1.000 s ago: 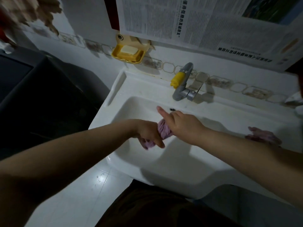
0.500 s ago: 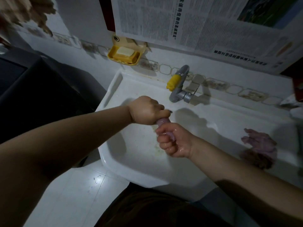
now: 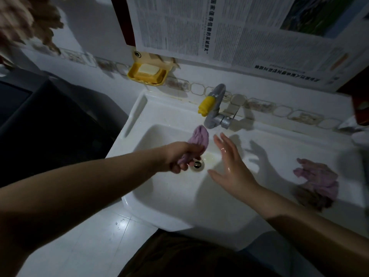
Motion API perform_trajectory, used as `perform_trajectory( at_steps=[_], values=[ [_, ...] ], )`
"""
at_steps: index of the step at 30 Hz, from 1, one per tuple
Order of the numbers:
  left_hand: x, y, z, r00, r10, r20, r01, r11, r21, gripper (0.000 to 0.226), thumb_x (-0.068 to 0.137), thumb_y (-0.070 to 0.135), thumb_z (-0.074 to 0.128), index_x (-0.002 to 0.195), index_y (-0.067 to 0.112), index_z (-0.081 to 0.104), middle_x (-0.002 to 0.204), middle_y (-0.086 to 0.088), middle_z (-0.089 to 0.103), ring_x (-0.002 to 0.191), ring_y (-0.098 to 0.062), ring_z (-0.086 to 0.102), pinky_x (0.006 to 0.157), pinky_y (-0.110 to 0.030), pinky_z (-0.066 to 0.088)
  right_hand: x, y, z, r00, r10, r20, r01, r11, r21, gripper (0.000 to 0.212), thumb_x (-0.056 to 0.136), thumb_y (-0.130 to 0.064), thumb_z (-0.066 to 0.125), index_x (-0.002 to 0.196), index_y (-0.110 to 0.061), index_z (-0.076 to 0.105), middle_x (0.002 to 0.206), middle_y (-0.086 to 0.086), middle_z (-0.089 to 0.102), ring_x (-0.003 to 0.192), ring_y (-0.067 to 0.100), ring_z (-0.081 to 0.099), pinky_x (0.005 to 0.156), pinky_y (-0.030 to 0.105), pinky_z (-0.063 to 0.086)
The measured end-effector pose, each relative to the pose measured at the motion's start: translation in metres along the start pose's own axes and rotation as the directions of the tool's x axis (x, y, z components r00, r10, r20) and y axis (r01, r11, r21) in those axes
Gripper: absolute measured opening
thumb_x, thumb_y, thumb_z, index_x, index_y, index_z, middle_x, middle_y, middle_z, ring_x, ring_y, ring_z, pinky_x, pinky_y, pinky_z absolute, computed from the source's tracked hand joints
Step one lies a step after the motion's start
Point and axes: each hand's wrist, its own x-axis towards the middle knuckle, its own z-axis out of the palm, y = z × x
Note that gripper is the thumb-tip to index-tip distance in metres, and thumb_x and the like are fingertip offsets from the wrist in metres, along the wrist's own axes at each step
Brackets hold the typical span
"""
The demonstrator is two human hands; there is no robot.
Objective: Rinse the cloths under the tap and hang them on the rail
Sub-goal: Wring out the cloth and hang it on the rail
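My left hand (image 3: 180, 155) is shut on a twisted purple cloth (image 3: 197, 137), held over the white sink (image 3: 159, 188) just left of the drain (image 3: 197, 164) and below the grey tap (image 3: 214, 112) with its yellow handle. My right hand (image 3: 229, 162) is wet and open, fingers spread, just right of the drain and apart from the cloth. A second purple cloth (image 3: 317, 178) lies crumpled on the sink's right ledge. No water stream is visible from the tap. No rail is in view.
A yellow soap dish (image 3: 147, 73) with a soap bar hangs on the wall above the sink's left corner. Newspaper sheets (image 3: 239, 31) cover the wall. A dark appliance (image 3: 50, 124) stands left of the sink. White floor tiles (image 3: 89, 236) lie below.
Both hands were wringing the cloth together. My right hand has let go and opened to the right; my left hand alone holds the cloth, lowered by the drain.
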Motion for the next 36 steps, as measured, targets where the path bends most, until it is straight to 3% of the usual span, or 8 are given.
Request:
perform_trajectory(
  at_steps=[2, 5, 11, 16, 19, 22, 29, 36],
  values=[
    [-0.001, -0.004, 0.007, 0.945, 0.014, 0.328, 0.105, 0.934, -0.342, 0.033, 0.091, 0.042, 0.048, 0.081, 0.013, 0.06, 0.052, 0.003, 0.05, 0.033, -0.003, 0.036, 0.034, -0.013, 0.017, 0.002, 0.019, 0.003, 0.932, -0.361, -0.016, 0.331, 0.87, -0.366, 0.094, 0.076, -0.029, 0.076, 0.147, -0.025, 0.013, 0.155, 0.006, 0.013, 0.142, 0.019, 0.02, 0.109, 0.031, 0.034],
    [-0.005, -0.01, 0.03, 0.742, 0.237, 0.627, 0.181, 0.83, -0.528, 0.04, 0.091, 0.046, 0.045, 0.086, 0.012, 0.065, 0.053, 0.006, 0.053, 0.037, -0.002, 0.043, 0.035, -0.011, 0.025, 0.023, 0.017, -0.003, 0.774, -0.578, -0.259, 0.547, 0.816, -0.185, 0.066, 0.087, -0.032, 0.064, 0.138, -0.014, 0.027, 0.138, 0.013, 0.033, 0.138, 0.019, 0.031, 0.111, 0.034, 0.036],
    [-0.025, -0.008, 0.066, 0.467, 0.499, 0.73, 0.27, 0.706, -0.655, 0.053, 0.086, 0.056, 0.059, 0.1, 0.005, 0.06, 0.055, 0.003, 0.049, 0.041, -0.004, 0.038, 0.039, -0.013, 0.033, 0.051, -0.023, -0.043, 0.619, -0.626, -0.474, 0.632, 0.756, -0.173, 0.043, 0.072, -0.007, 0.082, 0.102, -0.007, 0.051, 0.101, 0.008, 0.053, 0.088, 0.025, 0.055, 0.078, 0.033, 0.051],
    [-0.036, -0.003, 0.042, 0.761, 0.141, 0.633, 0.135, 0.92, -0.367, 0.035, 0.083, 0.036, 0.068, 0.109, 0.018, 0.053, 0.062, 0.007, 0.047, 0.049, -0.002, 0.042, 0.044, -0.013, 0.026, 0.05, -0.022, -0.066, 0.626, -0.776, 0.071, 0.742, 0.566, -0.359, 0.017, 0.081, -0.008, 0.052, 0.098, -0.008, 0.052, 0.093, 0.013, 0.067, 0.073, 0.03, 0.066, 0.047, 0.034, 0.052],
    [-0.032, 0.001, 0.043, 0.971, -0.083, 0.224, 0.07, 0.996, 0.063, 0.01, 0.089, 0.019, 0.06, 0.09, 0.018, 0.051, 0.063, 0.002, 0.044, 0.048, -0.007, 0.035, 0.042, -0.016, 0.024, 0.053, -0.025, -0.06, 0.648, -0.639, 0.416, 0.74, 0.397, -0.543, 0.033, 0.067, -0.004, 0.065, 0.098, -0.01, 0.055, 0.069, 0.008, 0.06, 0.048, 0.028, 0.057, 0.038, 0.016, 0.017],
    [-0.011, 0.002, 0.047, 0.97, 0.129, -0.206, -0.036, 0.915, 0.403, 0.026, 0.084, 0.023, 0.068, 0.102, 0.008, 0.058, 0.076, -0.007, 0.055, 0.058, -0.018, 0.05, 0.048, -0.024, 0.038, 0.067, -0.042, -0.049, 0.773, -0.239, 0.588, 0.628, 0.422, -0.654, 0.022, 0.085, -0.011, 0.053, 0.107, -0.008, 0.053, 0.088, 0.009, 0.063, 0.075, 0.031, 0.064, 0.046, 0.025, 0.028],
    [0.01, 0.007, 0.021, 0.796, 0.601, -0.068, 0.06, 0.032, 0.998, 0.05, 0.091, 0.033, 0.056, 0.131, 0.012, 0.033, 0.092, -0.01, 0.065, 0.082, -0.034, 0.064, 0.06, -0.033, 0.039, 0.058, -0.036, -0.013, 0.812, 0.27, 0.517, -0.19, 0.961, -0.203, 0.016, 0.088, -0.022, 0.058, 0.072, -0.024, 0.053, 0.06, -0.011, 0.053, 0.064, 0.007, 0.054, 0.051, 0.02, 0.036],
    [0.01, 0.028, -0.01, 0.668, 0.54, 0.512, -0.159, -0.569, 0.807, 0.043, 0.096, 0.04, 0.045, 0.126, 0.01, 0.038, 0.078, -0.008, 0.062, 0.059, -0.028, 0.054, 0.055, -0.029, 0.041, 0.026, -0.067, 0.012, 0.539, 0.504, 0.675, -0.839, 0.252, 0.483, 0.021, 0.087, -0.017, 0.048, 0.066, -0.022, 0.05, 0.044, -0.006, 0.026, 0.033, 0.007, 0.018, 0.037, 0.012, 0.012]
  ],
)
